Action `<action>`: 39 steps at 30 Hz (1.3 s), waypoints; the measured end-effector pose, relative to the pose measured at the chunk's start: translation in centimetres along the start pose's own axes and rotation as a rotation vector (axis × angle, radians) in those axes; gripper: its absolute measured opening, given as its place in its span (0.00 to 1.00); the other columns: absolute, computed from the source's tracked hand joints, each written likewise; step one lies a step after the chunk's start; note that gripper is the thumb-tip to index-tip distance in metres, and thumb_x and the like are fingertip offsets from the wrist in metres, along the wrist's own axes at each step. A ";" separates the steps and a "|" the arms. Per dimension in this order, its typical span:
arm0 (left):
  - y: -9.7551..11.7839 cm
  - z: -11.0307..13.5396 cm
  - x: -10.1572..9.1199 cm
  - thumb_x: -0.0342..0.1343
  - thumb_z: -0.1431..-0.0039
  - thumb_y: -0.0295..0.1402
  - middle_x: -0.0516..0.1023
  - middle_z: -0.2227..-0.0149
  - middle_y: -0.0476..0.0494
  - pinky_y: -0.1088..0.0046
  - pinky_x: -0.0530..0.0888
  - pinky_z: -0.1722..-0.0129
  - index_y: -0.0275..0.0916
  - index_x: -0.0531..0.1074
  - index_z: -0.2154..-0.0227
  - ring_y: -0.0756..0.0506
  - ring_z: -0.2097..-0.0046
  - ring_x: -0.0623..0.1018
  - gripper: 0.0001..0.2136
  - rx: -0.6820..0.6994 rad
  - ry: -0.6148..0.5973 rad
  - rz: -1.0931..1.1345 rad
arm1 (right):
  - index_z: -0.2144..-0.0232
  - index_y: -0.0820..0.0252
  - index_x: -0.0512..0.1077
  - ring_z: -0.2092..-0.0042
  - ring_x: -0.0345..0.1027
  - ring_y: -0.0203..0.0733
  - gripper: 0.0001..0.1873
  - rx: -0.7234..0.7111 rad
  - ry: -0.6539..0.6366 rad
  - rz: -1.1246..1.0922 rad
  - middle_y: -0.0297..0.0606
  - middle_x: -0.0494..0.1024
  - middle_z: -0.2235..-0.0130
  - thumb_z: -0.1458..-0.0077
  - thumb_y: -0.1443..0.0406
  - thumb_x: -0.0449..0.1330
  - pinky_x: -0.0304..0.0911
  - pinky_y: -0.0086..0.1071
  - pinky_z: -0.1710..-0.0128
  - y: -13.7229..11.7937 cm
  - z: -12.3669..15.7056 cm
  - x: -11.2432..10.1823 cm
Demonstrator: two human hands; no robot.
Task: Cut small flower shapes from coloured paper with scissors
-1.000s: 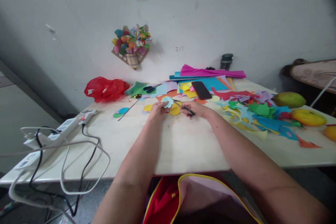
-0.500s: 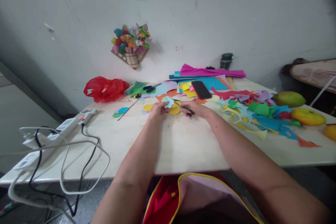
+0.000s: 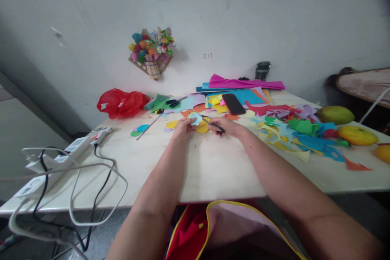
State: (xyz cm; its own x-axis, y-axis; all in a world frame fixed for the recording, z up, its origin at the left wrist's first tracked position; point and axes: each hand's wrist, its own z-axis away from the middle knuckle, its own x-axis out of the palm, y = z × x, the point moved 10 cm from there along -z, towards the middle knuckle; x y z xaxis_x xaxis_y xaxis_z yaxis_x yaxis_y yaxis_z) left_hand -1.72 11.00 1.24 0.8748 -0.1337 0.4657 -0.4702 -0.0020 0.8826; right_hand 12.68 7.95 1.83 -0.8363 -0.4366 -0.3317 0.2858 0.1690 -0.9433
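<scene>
Between the fingers of my left hand (image 3: 183,126) is a light blue paper cutout (image 3: 195,118) with a scalloped edge, like a flower. My right hand (image 3: 227,126) is closed round the black handles of a pair of scissors (image 3: 217,127). Their blades point left and meet the cutout's right edge. Just below and behind the cutout lies a yellow paper piece (image 3: 202,126) on the white table (image 3: 222,166). Another yellow cutout (image 3: 171,124) rests left of my left hand. Tiny scraps dot the tabletop under my hands.
Coloured scraps (image 3: 292,130) and mangoes (image 3: 358,135) lie to the right. A phone (image 3: 233,104) rests on stacked sheets behind my hands. Second scissors (image 3: 173,102) and a red plastic bag (image 3: 122,102) sit back left. A power strip (image 3: 57,166) with looping cables runs along the left edge.
Very little differs. The scissors and my right hand have shifted slightly at the cutout's right edge; my left hand holds the cutout in about the same place.
</scene>
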 end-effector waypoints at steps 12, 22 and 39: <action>-0.2 -0.1 -0.3 0.64 0.59 0.24 0.75 0.77 0.44 0.76 0.71 0.76 0.31 0.72 0.75 0.48 0.75 0.76 0.07 -0.016 0.042 -0.009 | 0.73 0.61 0.67 0.84 0.58 0.28 0.13 0.018 0.022 0.000 0.27 0.67 0.83 0.48 0.59 0.65 0.50 0.22 0.86 0.0 0.0 -0.1; -0.3 -0.2 -0.4 0.64 0.60 0.24 0.74 0.79 0.46 0.77 0.69 0.79 0.32 0.71 0.76 0.51 0.79 0.74 0.08 -0.007 0.038 -0.009 | 0.73 0.61 0.66 0.84 0.57 0.28 0.13 0.016 0.026 0.009 0.27 0.67 0.83 0.49 0.59 0.65 0.50 0.22 0.86 -0.3 0.2 0.0; -0.2 -0.2 -0.5 0.63 0.59 0.25 0.76 0.76 0.45 0.78 0.71 0.77 0.32 0.72 0.73 0.49 0.75 0.77 0.08 -0.010 0.036 -0.018 | 0.74 0.63 0.70 0.81 0.57 0.28 0.14 -0.020 0.026 -0.118 0.26 0.65 0.81 0.58 0.59 0.67 0.53 0.24 0.85 0.4 -0.7 -0.2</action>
State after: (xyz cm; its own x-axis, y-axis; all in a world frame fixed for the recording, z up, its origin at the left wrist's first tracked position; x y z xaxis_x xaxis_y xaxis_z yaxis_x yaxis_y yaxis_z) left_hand -2.03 11.30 0.87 0.8870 -0.0975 0.4513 -0.4529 0.0056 0.8915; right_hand 12.64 8.74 1.57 -0.8756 -0.4314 -0.2172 0.1750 0.1358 -0.9752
